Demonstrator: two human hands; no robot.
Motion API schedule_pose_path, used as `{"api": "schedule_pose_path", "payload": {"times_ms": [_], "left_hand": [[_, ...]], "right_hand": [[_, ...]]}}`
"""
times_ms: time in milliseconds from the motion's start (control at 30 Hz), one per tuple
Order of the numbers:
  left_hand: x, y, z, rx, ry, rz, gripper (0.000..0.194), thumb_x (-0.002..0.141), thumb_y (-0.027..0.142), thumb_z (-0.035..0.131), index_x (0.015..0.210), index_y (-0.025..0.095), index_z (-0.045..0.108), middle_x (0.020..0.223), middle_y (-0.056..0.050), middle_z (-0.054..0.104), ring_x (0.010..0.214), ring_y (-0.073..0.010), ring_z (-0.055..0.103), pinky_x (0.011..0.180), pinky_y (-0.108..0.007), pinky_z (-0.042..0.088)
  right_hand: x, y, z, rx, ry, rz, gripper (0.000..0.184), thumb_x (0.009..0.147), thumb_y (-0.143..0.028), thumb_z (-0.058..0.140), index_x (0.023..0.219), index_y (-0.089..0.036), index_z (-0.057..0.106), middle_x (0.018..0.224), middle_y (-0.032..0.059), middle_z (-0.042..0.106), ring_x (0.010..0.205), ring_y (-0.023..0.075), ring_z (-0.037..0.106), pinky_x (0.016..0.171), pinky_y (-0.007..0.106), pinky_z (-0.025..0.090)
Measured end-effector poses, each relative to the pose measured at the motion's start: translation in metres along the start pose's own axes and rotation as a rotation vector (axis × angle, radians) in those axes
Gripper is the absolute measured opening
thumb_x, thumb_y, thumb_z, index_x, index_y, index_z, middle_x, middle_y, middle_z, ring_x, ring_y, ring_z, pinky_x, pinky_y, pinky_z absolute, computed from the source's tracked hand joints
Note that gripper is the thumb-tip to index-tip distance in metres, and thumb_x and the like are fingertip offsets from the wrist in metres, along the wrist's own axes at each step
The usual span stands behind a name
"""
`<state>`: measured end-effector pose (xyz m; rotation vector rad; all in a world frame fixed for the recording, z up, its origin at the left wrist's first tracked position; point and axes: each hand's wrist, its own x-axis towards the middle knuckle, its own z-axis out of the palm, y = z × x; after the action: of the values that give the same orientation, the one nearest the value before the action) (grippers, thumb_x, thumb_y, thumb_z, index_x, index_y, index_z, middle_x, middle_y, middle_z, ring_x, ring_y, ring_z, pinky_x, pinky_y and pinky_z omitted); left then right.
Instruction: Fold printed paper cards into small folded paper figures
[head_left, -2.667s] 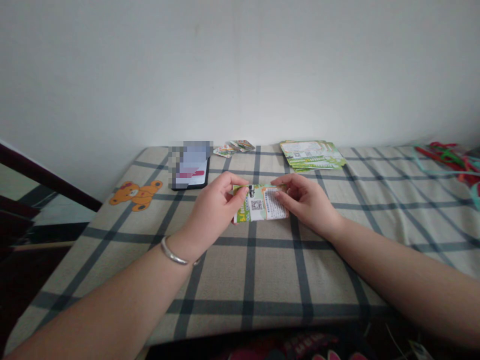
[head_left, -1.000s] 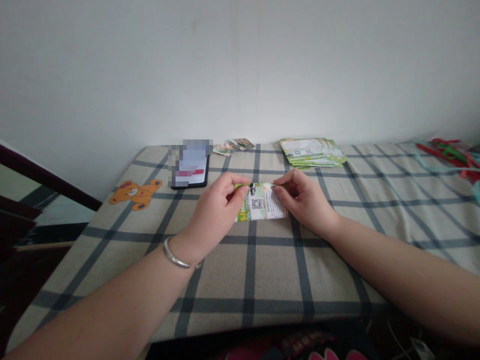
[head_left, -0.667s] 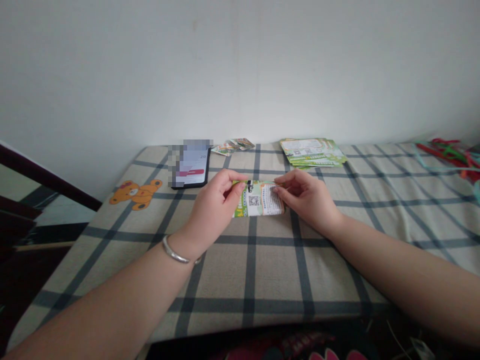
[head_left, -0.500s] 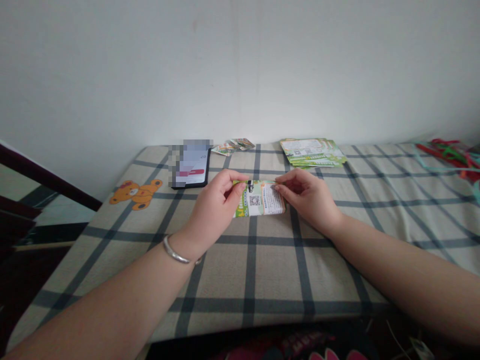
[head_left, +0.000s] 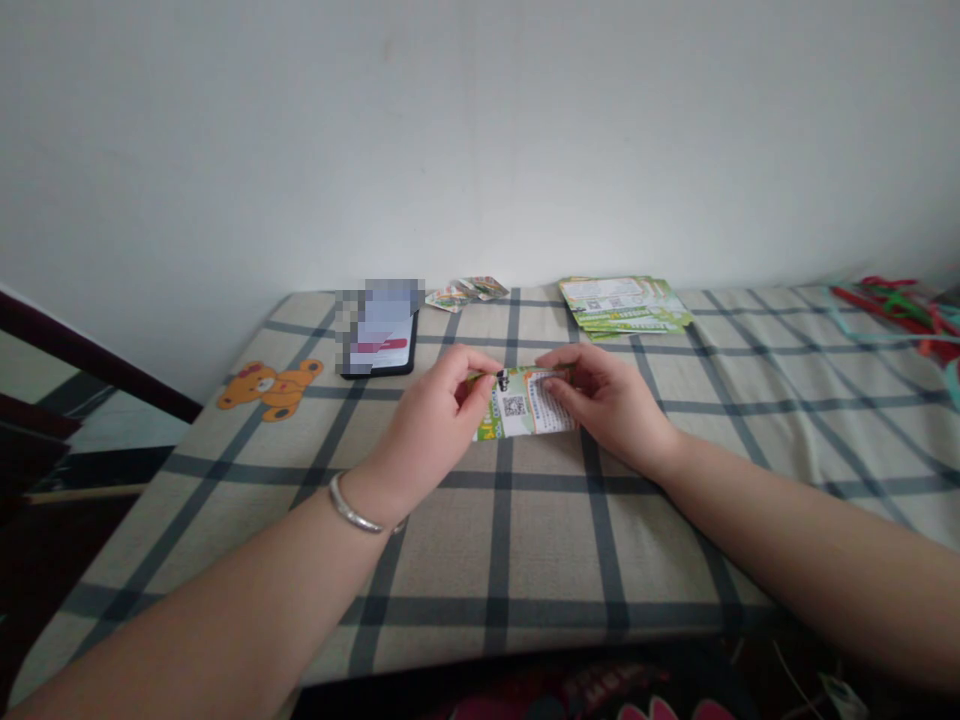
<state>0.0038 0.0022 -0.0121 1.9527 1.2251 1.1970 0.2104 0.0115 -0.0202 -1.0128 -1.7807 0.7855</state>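
Note:
Between my two hands is a green and white printed leaflet (head_left: 517, 408) with a square code and small text on the side facing me. My left hand (head_left: 446, 400) pinches its left end between thumb and fingers. At the other end, my right hand (head_left: 611, 400) grips the upper right part, with the thumb lying over the text. The leaflet is held above the checked tablecloth (head_left: 435, 570); its back side is hidden. Behind it, toward the wall, lies a pile of similar green leaflets (head_left: 619, 300).
A phone (head_left: 386, 335), partly blurred out, lies beyond my left hand. Small folded papers (head_left: 465, 292) rest near the wall (head_left: 480, 140). A teddy bear cutout (head_left: 271, 388) is at the left, and red and green ribbons (head_left: 900, 305) are at the far right.
My right hand has shifted slightly left along the leaflet's top edge, its thumb now further over the text. The leaflet sits marginally lower and to the right.

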Motion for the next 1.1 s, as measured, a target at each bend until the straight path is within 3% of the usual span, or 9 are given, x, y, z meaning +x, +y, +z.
{"api": "schedule_pose_path", "payload": {"times_ms": [267, 467, 633, 933, 1100], "left_hand": [[-0.001, 0.009, -0.001, 0.108, -0.106, 0.054, 0.004, 0.087, 0.024, 0.059, 0.086, 0.02, 0.059, 0.08, 0.001, 0.068, 0.072, -0.0129, 0.065, 0.064, -0.023, 0.049], [-0.003, 0.017, -0.003, 0.169, -0.038, 0.139, 0.004, 0.087, 0.018, 0.057, 0.087, 0.02, 0.06, 0.083, 0.001, 0.067, 0.076, -0.0116, 0.063, 0.069, -0.022, 0.049], [-0.003, 0.015, -0.003, 0.108, -0.05, 0.1, 0.005, 0.088, 0.02, 0.057, 0.091, 0.021, 0.061, 0.084, 0.0, 0.068, 0.076, -0.0125, 0.066, 0.069, -0.023, 0.051], [0.0, 0.012, -0.003, 0.059, -0.045, 0.053, 0.016, 0.089, 0.02, 0.054, 0.1, 0.021, 0.066, 0.094, -0.002, 0.071, 0.082, -0.0145, 0.067, 0.075, -0.026, 0.053], [0.0, 0.012, -0.001, -0.013, -0.094, 0.008, 0.017, 0.088, 0.02, 0.056, 0.1, 0.021, 0.067, 0.095, -0.002, 0.072, 0.084, -0.015, 0.067, 0.077, -0.028, 0.054]], "right_hand": [[0.0, -0.004, 0.0, -0.091, -0.006, -0.063, 0.02, 0.082, -0.022, 0.064, 0.102, -0.022, 0.062, 0.094, 0.0032, 0.068, 0.076, 0.0141, 0.061, 0.061, 0.027, 0.046], [-0.002, -0.01, 0.002, -0.01, -0.022, 0.054, 0.021, 0.084, -0.032, 0.064, 0.102, -0.021, 0.06, 0.07, -0.0016, 0.062, 0.058, 0.0114, 0.055, 0.051, 0.025, 0.042], [-0.001, -0.008, 0.004, 0.199, -0.054, 0.106, 0.015, 0.085, -0.034, 0.064, 0.088, -0.021, 0.055, 0.074, -0.0003, 0.066, 0.062, 0.0123, 0.06, 0.054, 0.025, 0.047], [-0.005, -0.011, 0.0, 0.052, -0.038, 0.038, 0.021, 0.089, -0.031, 0.058, 0.109, -0.024, 0.056, 0.071, -0.0026, 0.058, 0.052, 0.0097, 0.049, 0.044, 0.024, 0.039], [-0.003, -0.011, 0.002, 0.064, -0.021, 0.021, 0.012, 0.088, -0.031, 0.057, 0.097, -0.023, 0.059, 0.07, -0.0016, 0.058, 0.056, 0.0103, 0.051, 0.047, 0.024, 0.04]]}}
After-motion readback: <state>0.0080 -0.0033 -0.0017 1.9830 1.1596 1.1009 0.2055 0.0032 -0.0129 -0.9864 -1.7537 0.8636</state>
